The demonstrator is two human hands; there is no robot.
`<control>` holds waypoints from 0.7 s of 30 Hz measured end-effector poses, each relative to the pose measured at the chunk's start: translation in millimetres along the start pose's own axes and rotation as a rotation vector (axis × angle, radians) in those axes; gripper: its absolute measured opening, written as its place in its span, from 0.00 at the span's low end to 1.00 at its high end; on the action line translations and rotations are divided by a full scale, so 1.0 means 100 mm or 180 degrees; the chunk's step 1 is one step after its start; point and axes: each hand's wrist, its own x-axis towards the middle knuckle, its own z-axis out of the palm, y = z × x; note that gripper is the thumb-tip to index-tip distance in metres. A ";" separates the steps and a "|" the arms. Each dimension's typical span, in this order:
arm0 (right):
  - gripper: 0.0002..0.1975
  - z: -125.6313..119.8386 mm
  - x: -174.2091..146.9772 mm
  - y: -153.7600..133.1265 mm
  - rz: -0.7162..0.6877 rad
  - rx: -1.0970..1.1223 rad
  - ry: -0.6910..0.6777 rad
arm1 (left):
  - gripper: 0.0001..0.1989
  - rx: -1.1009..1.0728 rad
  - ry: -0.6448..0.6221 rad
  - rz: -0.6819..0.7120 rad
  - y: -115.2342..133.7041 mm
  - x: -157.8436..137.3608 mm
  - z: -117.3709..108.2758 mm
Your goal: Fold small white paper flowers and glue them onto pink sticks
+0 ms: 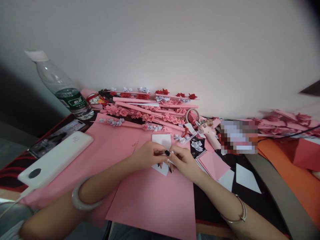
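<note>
My left hand and my right hand meet over the pink sheets, fingertips pinched together. Between them is a small piece of white paper, mostly hidden by the fingers, so its folded shape cannot be made out. Under and behind the hands lie white paper squares on a large pink sheet. Just beyond the right hand, a folded white paper flower rests on the dark table mat. A stack of pink paper squares is to the right of that hand.
Paper flower stems in pink, red and white are piled along the wall. A pale glue gun and a tape roll lie in front. At left are a water bottle, a phone and a white power bank. Orange paper lies right.
</note>
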 end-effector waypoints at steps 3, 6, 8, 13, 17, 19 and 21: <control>0.15 -0.02 0.01 -0.01 -0.0005 0.0278 -0.0191 | 0.06 -0.0455 -0.0223 -0.0179 -0.04 0.01 0.00; 0.15 -0.02 0.01 0.00 0.0018 0.0544 -0.0290 | 0.08 -0.0560 -0.0313 -0.0209 -0.07 0.02 0.00; 0.15 -0.02 0.01 0.01 0.0053 0.0703 -0.0289 | 0.09 -0.0586 -0.0349 -0.0222 -0.07 0.02 -0.01; 0.17 -0.01 0.01 0.01 -0.0032 0.0775 -0.0223 | 0.08 -0.0608 -0.0428 -0.0293 -0.08 0.02 -0.02; 0.16 0.00 0.02 0.01 -0.0052 0.0617 -0.0123 | 0.09 -0.0558 -0.0338 -0.0267 -0.08 0.02 -0.02; 0.15 0.01 0.02 0.01 0.0038 0.0595 -0.0070 | 0.06 -0.0565 -0.0308 -0.0274 -0.07 0.02 -0.02; 0.15 0.00 0.03 0.01 0.0122 0.0598 -0.0066 | 0.04 -0.0583 -0.0309 -0.0299 -0.06 0.02 -0.02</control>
